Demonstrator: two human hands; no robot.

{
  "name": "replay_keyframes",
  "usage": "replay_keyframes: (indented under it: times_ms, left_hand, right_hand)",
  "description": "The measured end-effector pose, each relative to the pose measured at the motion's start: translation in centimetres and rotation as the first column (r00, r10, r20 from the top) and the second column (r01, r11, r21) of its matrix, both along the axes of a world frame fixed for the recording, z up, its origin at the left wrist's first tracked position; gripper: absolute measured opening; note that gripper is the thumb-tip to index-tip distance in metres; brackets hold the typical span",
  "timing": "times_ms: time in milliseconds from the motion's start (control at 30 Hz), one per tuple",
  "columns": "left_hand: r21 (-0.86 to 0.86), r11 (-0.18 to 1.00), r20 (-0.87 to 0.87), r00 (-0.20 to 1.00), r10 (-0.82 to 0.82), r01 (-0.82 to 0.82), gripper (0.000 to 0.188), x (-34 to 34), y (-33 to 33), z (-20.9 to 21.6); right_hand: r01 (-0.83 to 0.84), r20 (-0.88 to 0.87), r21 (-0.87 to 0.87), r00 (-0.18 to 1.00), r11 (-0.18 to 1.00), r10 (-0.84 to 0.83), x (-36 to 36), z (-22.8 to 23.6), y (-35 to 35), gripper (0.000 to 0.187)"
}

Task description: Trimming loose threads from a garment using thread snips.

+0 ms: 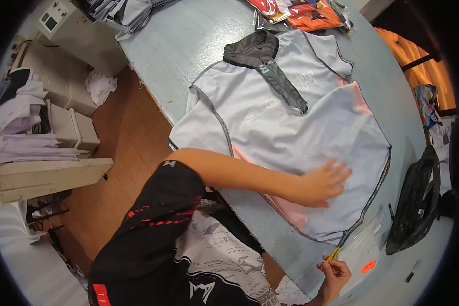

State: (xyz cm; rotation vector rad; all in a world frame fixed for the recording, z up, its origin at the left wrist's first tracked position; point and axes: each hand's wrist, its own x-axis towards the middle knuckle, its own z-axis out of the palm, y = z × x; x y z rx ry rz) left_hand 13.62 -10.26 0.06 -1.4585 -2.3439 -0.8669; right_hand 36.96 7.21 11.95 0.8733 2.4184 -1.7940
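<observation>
An inside-out light grey jersey [270, 137] with dark seams, a dark collar and a short zip placket lies spread on the table. Its collar points away from me, and pink patches show along its sides. My left hand [324, 184] rests flat on the lower part of the cloth, fingers spread, slightly smeared by motion. By the hem's near corner, my right hand [335, 275] is closed round small yellow thread snips [333, 253]. Their tip meets the dark seam at that corner; whether the blades are apart is too small to tell.
The blue-grey table [188, 56] carries folded garments [125, 15] at the far left and bagged bright clothing [311, 15] at the far edge. A black plastic bag [417, 201] and clear plastic [364, 245] lie right. Stacked pale cloth [30, 127] stands left beyond the brown floor.
</observation>
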Motion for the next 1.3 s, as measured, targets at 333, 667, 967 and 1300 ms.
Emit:
replay_keyframes:
  times_ms: [333, 667, 967, 1300]
  left_hand:
    - [0.093, 0.978, 0.044, 0.98, -0.194, 0.189, 0.054, 5.4, 4.7, -2.3]
    - [0.819, 0.574, 0.485, -0.508, -0.712, -0.024, 0.045, -1.4, 1.0, 3.2]
    - [0.589, 0.712, 0.539, -0.471, -0.698, -0.382, 0.032, -1.9, 1.5, 1.7]
    - [0.515, 0.82, 0.855, 0.224, -0.468, -0.251, 0.051, -1.1, 1.1, 2.2]
  right_hand:
    - [0.022, -0.166, 0.154, 0.986, 0.988, 0.004, -4.5, -1.7, -0.3, 0.008]
    - [-0.054, -0.352, 0.349, 0.918, 0.936, 0.184, -11.8, -1.6, -3.8, 0.005]
    - [-0.063, -0.16, 0.804, 0.935, 0.591, 0.317, -16.1, -1.7, -5.6, 0.014]
    - [-0.174, -0.104, 0.862, 0.858, 0.475, 0.503, -19.0, -3.9, -5.4, 0.025]
